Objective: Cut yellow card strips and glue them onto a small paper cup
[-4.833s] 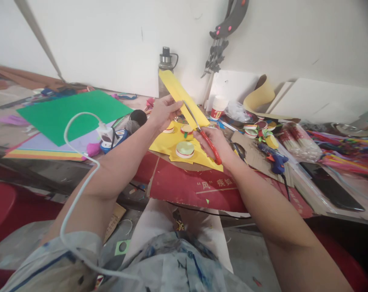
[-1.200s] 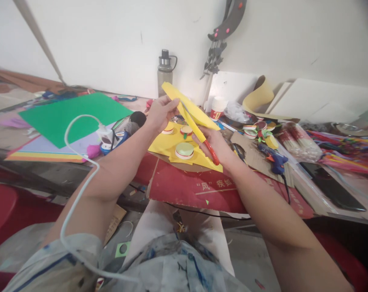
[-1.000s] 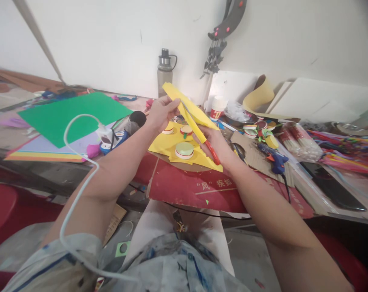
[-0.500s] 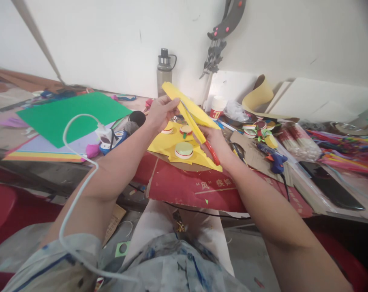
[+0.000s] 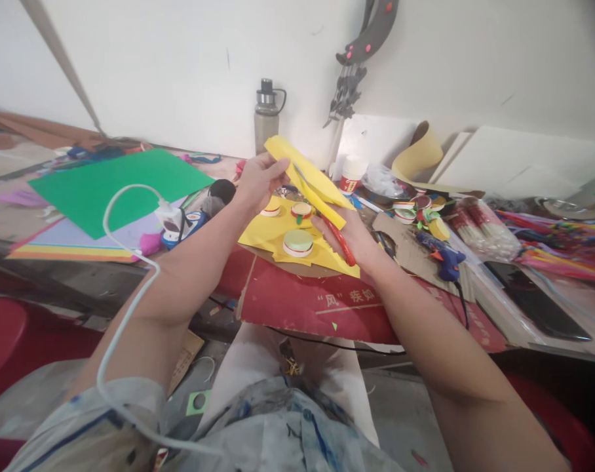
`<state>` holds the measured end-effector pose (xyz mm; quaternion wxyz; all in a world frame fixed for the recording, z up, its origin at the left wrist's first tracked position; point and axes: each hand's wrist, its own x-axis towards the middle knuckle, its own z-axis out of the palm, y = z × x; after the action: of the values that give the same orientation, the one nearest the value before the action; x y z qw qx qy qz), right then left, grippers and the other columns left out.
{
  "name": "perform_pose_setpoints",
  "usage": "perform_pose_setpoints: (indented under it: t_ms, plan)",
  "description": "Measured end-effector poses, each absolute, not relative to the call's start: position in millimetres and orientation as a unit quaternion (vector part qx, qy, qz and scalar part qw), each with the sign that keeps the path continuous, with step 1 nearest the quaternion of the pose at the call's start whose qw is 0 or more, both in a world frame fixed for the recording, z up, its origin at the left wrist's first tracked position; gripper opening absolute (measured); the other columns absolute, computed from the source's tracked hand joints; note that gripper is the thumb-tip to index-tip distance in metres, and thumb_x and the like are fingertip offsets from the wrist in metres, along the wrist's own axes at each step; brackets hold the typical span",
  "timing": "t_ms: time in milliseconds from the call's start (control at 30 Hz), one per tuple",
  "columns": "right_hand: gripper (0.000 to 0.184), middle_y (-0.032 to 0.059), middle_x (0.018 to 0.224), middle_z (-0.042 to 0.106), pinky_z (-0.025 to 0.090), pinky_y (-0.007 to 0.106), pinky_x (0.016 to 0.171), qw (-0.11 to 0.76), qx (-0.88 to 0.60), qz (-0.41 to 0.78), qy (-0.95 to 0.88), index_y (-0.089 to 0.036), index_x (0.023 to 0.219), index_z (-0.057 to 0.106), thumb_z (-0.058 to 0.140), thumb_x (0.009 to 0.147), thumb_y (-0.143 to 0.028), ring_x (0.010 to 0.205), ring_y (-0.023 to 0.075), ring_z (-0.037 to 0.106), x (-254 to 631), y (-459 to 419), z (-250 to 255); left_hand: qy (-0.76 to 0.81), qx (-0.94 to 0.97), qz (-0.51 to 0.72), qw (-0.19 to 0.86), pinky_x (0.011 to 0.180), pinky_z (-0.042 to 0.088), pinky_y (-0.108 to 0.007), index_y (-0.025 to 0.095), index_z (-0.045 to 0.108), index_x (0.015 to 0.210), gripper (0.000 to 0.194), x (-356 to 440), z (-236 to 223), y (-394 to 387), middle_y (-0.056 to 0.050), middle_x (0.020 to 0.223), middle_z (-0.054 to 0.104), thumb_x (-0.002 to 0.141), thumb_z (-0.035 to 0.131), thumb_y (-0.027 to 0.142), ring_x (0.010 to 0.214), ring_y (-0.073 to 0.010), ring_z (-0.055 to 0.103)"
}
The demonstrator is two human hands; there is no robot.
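Observation:
My left hand [image 5: 264,178] pinches the upper left end of a yellow paper sheet [image 5: 310,169], held up over the table. In my right hand [image 5: 350,237] are red-handled scissors [image 5: 344,246], their blades at a slit in the paper. A narrow yellow strip hangs along the near side of the cut, partly covering the scissors. Below, a round piece with a pale green top and white side [image 5: 298,243] rests on yellow paper scraps [image 5: 263,237]. Two smaller round pieces lie just behind it. My right fingertips are partly hidden by the scissors and paper.
A red board [image 5: 297,298] lies at the table's front edge. To the left are a green sheet [image 5: 125,183] and a white cable [image 5: 123,314]. A bottle [image 5: 267,121] and paper cup [image 5: 352,174] stand behind. At right are a blue glue gun [image 5: 447,259] and phone [image 5: 536,298].
The scissors have shifted slightly in the paper. The strip's loose lower end has swung up and right, baring more of the red handles. My left hand keeps its grip.

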<state>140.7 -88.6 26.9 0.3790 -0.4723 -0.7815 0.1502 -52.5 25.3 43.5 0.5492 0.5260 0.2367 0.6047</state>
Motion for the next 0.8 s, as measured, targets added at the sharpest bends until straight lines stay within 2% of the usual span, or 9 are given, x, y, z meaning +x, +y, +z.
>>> perform_pose_setpoints:
  t_ms: [200, 367, 567, 800]
  plan:
    - [0.032, 0.0046, 0.073, 0.058, 0.053, 0.036, 0.076, 0.39, -0.464, 0.131, -0.785, -0.025, 0.073, 0.048, 0.053, 0.094, -0.048, 0.079, 0.0223, 0.06, 142.1, -91.1, 25.2, 0.233, 0.534, 0.602, 0.546, 0.061, 0.054, -0.019, 0.016, 0.067, 0.08, 0.023, -50.7, 42.4, 26.4, 0.002, 0.066, 0.066, 0.08, 0.087, 0.026, 0.057, -0.0064, 0.063]
    - [0.031, 0.0052, 0.075, 0.06, 0.053, 0.037, 0.083, 0.392, -0.467, 0.105, -0.786, -0.025, 0.073, 0.048, 0.055, 0.094, -0.047, 0.082, 0.0228, 0.061, 142.8, -87.9, 24.6, 0.232, 0.535, 0.597, 0.551, 0.062, 0.056, -0.021, 0.017, 0.068, 0.08, 0.022, -51.1, 43.2, 24.8, 0.002, 0.065, 0.067, 0.079, 0.088, 0.026, 0.061, -0.0093, 0.067]
    - [0.029, 0.0052, 0.076, 0.06, 0.053, 0.037, 0.084, 0.388, -0.456, 0.089, -0.796, -0.025, 0.073, 0.047, 0.053, 0.094, -0.044, 0.081, 0.0221, 0.061, 144.9, -85.3, 23.8, 0.235, 0.525, 0.596, 0.56, 0.066, 0.059, -0.023, 0.017, 0.068, 0.082, 0.018, -52.1, 42.6, 26.3, 0.001, 0.069, 0.069, 0.081, 0.086, 0.021, 0.062, -0.01, 0.068]
    - [0.031, 0.0069, 0.081, 0.066, 0.055, 0.037, 0.085, 0.412, -0.44, 0.087, -0.793, -0.024, 0.076, 0.055, 0.054, 0.094, -0.049, 0.088, 0.0248, 0.065, 147.5, -76.6, 15.9, 0.212, 0.551, 0.589, 0.552, 0.066, 0.057, -0.02, 0.017, 0.067, 0.088, 0.026, -52.9, 42.6, 25.2, -0.001, 0.077, 0.074, 0.081, 0.086, 0.034, 0.066, -0.0092, 0.069]
